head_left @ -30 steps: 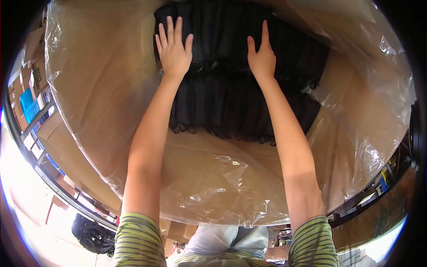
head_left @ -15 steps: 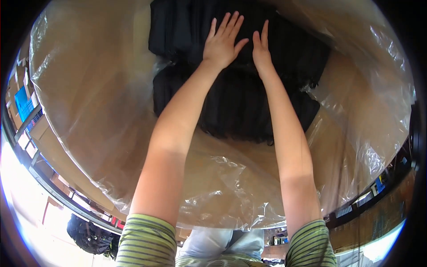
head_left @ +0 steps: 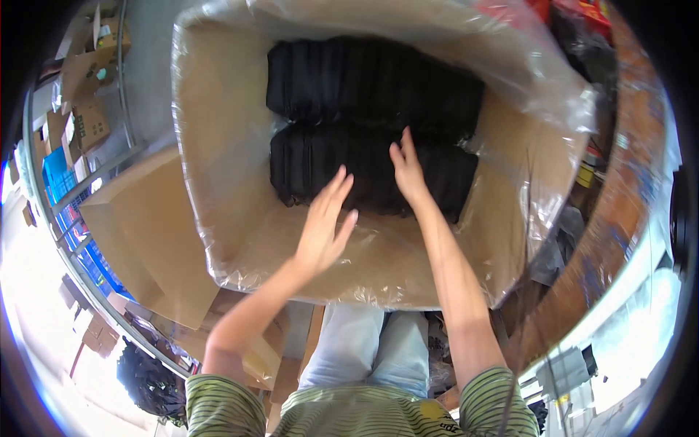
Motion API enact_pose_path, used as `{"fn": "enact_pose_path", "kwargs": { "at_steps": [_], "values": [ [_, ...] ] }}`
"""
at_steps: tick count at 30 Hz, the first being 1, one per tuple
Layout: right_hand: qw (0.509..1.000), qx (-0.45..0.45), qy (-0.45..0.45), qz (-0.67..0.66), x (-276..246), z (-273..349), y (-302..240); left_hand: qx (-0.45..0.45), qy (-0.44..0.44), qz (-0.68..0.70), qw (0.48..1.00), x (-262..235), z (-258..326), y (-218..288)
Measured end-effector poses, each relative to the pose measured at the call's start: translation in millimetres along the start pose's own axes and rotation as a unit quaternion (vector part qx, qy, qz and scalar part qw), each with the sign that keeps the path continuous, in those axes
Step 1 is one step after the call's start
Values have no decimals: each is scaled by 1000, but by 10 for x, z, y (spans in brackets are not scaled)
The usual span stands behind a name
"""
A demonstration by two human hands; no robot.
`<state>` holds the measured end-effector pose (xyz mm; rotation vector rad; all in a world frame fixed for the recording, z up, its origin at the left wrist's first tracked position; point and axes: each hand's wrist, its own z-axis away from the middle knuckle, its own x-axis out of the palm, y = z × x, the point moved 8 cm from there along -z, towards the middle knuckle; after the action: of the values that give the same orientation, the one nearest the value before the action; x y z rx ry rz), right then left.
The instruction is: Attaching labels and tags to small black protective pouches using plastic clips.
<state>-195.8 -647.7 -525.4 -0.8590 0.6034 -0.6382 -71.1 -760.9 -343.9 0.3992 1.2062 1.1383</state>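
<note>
Down inside the cardboard box, which is lined with a clear plastic bag, lie two stacks of folded black garments. The far stack sits against the far wall of the box; the near stack lies just in front of it, touching it, with bare lined floor between it and the near wall.

The right hand rests flat on the near stack toward its right end — fingers held close together and pointing toward the far wall, palm down on the fabric, pinching nothing. The left hand is open too, fingers straight and slightly spread, tilted on edge over the near edge of the same stack; whether its fingertips touch the cloth or only hang above it cannot be told. It holds nothing.

Both forearms come up from the lower edge over the near wall of the box, out of green striped sleeves. A box flap hangs open off the left side — beyond it, shelving with smaller cartons and blue packages.
</note>
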Motion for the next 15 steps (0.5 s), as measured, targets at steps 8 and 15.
{"fn": "enact_pose_path", "kwargs": {
  "at_steps": [8, 15],
  "values": [
    [986, 37, -120, -111, -852, 2141, -1264, -88, -157, 274, 945, 664, 1456, 1918],
    [966, -117, 99, -210, -2377, 4655, -1837, 327, -369, 431, 755, 871, 2644, 5186]
  ]
}}
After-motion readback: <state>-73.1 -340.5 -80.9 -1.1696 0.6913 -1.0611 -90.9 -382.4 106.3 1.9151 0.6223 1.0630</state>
